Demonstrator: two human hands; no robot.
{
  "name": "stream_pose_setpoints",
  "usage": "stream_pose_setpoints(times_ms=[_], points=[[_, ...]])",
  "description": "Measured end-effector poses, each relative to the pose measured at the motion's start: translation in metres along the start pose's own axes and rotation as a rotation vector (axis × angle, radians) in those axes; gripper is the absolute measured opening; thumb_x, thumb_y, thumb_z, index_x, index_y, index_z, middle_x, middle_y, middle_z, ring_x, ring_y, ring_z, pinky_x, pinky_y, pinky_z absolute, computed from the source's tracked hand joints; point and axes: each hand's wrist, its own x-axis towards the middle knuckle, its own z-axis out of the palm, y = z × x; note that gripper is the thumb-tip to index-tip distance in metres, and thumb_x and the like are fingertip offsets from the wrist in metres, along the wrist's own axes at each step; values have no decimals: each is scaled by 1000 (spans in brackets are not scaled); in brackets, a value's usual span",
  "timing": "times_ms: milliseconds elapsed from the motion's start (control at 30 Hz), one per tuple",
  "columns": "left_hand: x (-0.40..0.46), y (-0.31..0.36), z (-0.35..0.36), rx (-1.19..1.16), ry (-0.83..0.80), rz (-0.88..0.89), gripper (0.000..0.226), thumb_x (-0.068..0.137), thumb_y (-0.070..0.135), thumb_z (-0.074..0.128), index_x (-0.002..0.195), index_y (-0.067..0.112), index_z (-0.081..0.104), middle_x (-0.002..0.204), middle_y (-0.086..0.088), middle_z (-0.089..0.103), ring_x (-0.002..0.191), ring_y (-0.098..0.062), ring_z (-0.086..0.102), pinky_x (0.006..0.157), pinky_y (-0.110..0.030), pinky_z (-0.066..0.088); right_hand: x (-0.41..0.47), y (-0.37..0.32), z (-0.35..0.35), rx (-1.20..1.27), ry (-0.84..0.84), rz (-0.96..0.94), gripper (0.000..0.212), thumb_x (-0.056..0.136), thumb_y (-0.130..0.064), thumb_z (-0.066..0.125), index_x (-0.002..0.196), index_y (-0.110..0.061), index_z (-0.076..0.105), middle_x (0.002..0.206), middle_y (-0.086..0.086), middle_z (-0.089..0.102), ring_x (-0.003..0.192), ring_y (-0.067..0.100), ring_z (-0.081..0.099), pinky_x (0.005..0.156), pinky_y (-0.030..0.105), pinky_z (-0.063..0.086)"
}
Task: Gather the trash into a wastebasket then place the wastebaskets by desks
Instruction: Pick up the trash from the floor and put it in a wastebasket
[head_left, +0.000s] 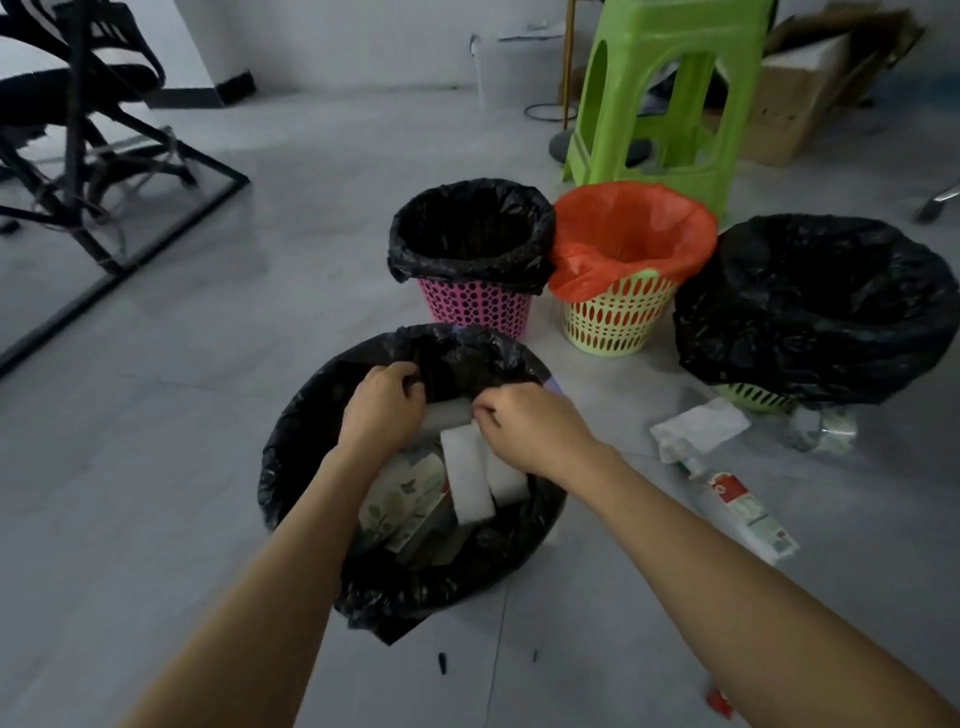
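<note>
A wastebasket lined with a black bag (311, 441) stands on the floor right below me. Both hands are over its mouth. My left hand (382, 410) and my right hand (530, 426) each grip an end of a grey cardboard tube (449, 413) with white paper (467, 483) hanging from it into the basket. A printed tissue pack (402, 499) lies inside. Behind stand a pink basket with a black bag (475, 304), a yellow-green basket with an orange bag (613, 322) and a basket under a large black bag (810, 312).
Loose trash lies on the floor to the right: a white pouch (698, 426), a tube with red print (743, 514), a clear plastic bottle (821, 428). A green plastic stool (670, 98) and a cardboard box (795, 104) stand behind. A black chair and desk frame (78, 145) are at the left.
</note>
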Motion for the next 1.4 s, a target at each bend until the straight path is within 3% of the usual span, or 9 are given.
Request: stream_pose_setpoints(times_ms=[100, 200, 367, 533, 767, 933, 1100, 1267, 1400], points=[[-2, 50, 12, -71, 41, 131, 42, 97, 21, 42, 139, 14, 45, 140, -12, 46, 122, -32, 50, 97, -41, 46, -4, 38, -33, 45, 381, 106, 27, 92, -24, 45, 97, -14, 69, 91, 10, 71, 87, 30, 63, 66, 35, 47], [-9, 96, 32, -121, 59, 256, 41, 96, 18, 43, 136, 12, 47, 138, -12, 47, 125, -31, 46, 100, -44, 43, -11, 83, -60, 140, 452, 305, 27, 92, -26, 47, 107, -17, 67, 103, 9, 72, 98, 31, 64, 75, 36, 50], [-31, 169, 87, -141, -8, 453, 40, 94, 17, 46, 133, 10, 49, 134, -12, 49, 124, -32, 46, 101, -47, 41, -55, 174, -61, 188, 329, 612, 30, 93, -21, 43, 115, -15, 63, 117, 13, 66, 110, 34, 58, 84, 37, 47], [-74, 190, 179, -80, -290, 372, 41, 95, 24, 47, 134, 14, 47, 137, -11, 47, 126, -31, 46, 105, -44, 39, -105, 259, -10, 196, 65, 783, 41, 94, -21, 42, 133, -12, 49, 134, 14, 55, 123, 33, 51, 99, 37, 42], [-147, 133, 327, 228, -787, 425, 74, 86, 54, 55, 147, 31, 22, 159, -3, 16, 146, -29, 18, 114, -48, 27, -156, 312, 82, 29, -325, 631, 73, 91, -43, 51, 150, -30, 11, 157, 8, 13, 140, 33, 23, 108, 47, 34], [-168, 120, 371, 503, -644, 800, 108, 57, 83, 56, 149, 37, 20, 159, -1, -1, 146, -29, 5, 107, -71, 21, -175, 317, 114, -10, -201, 578, 75, 90, -33, 55, 151, -29, 10, 154, 13, 13, 131, 36, 34, 103, 44, 36], [-173, 109, 384, 334, -544, 881, 79, 26, 57, 86, 99, 32, 70, 125, 3, 45, 112, -23, 44, 72, -37, 56, -184, 320, 126, 16, -147, 602, 73, 89, -27, 56, 150, -28, 15, 151, 13, 17, 127, 36, 35, 103, 44, 35], [-168, 75, 387, 72, -406, 884, 11, 72, 26, 66, 75, 19, 73, 91, 1, 59, 83, -13, 41, 51, -24, 55, -184, 320, 125, 37, -156, 622, 73, 90, -27, 55, 150, -28, 13, 152, 13, 15, 128, 37, 34, 104, 46, 34], [-166, 72, 382, 22, -453, 777, 8, 73, 18, 65, 69, 16, 70, 76, -1, 64, 76, -12, 49, 42, -26, 53, -186, 308, 123, 62, -199, 646, 75, 89, -26, 56, 150, -29, 12, 150, 13, 16, 127, 37, 35, 103, 46, 36]])
